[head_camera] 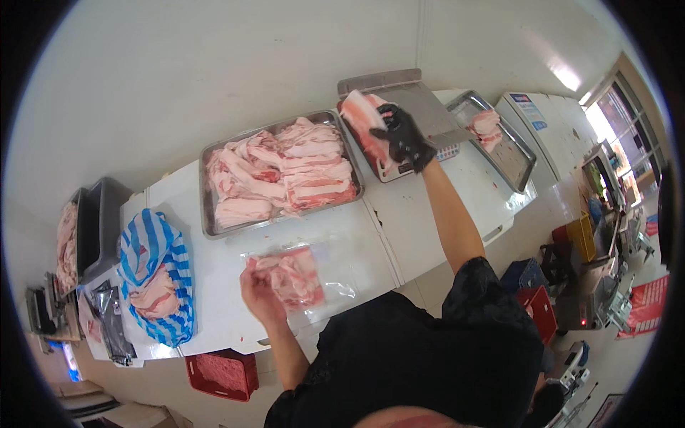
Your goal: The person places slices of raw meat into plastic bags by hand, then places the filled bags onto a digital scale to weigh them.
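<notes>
My right hand [402,136], in a black glove, grips slices of pork belly [364,115] above the platform of a weighing scale [395,172]. More of the meat lies against the platform under the fingers. My bare left hand [261,294] is at the left edge of a clear plastic bag [338,289] with sliced meat [291,278] in it, on the white worktop. Its fingers overlap the bag's edge, and their grip is unclear. Behind the bag stands a large metal tray [235,233] heaped with pork belly strips [316,160].
Right of the scale, a metal sheet [433,115] reaches to a second tray [522,179] holding some meat [486,128]. A blue-striped bag [184,321] with meat and a grey bin [104,224] are on the left. A red crate [249,377] stands below the worktop's front edge.
</notes>
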{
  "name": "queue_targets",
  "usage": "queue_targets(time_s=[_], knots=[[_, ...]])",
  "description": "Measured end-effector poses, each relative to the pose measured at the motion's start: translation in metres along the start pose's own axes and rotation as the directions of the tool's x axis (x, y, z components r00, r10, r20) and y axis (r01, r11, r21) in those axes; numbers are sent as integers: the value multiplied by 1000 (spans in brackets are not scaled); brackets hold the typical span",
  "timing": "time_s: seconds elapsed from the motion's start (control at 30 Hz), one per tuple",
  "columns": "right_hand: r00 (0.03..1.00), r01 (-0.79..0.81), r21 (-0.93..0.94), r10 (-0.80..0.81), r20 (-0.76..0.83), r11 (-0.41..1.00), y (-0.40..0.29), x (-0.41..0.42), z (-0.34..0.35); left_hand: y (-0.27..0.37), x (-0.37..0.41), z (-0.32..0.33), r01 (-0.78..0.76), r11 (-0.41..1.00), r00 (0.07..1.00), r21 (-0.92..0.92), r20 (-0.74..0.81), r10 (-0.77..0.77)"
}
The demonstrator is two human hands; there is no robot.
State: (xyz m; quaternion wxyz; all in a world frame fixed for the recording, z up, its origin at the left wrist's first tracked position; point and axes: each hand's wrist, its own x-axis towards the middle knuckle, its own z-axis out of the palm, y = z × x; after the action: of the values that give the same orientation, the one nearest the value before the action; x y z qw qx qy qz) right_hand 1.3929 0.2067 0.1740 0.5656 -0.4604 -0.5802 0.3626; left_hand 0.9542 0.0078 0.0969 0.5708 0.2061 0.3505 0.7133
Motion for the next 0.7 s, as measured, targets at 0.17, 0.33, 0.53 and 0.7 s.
queue_targets(time_s=[0.17,0.33,0.53,0.7], knots=[[993,-61,-6,61,102,998,-19,-109,43,-50,-7,117,295,955,934,36,202,-296],[986,45,-177,-16,163,983,-1,-166,80,-139,6,113,400,914,757,66,538,-370],[992,118,-236,-127,-25,964,-1,-208,70,-158,-43,140,310,939,878,148,334,-342],[974,172,-255,-126,188,951,33,-218,47,-179,-76,139,261,940,926,220,217,-308]])
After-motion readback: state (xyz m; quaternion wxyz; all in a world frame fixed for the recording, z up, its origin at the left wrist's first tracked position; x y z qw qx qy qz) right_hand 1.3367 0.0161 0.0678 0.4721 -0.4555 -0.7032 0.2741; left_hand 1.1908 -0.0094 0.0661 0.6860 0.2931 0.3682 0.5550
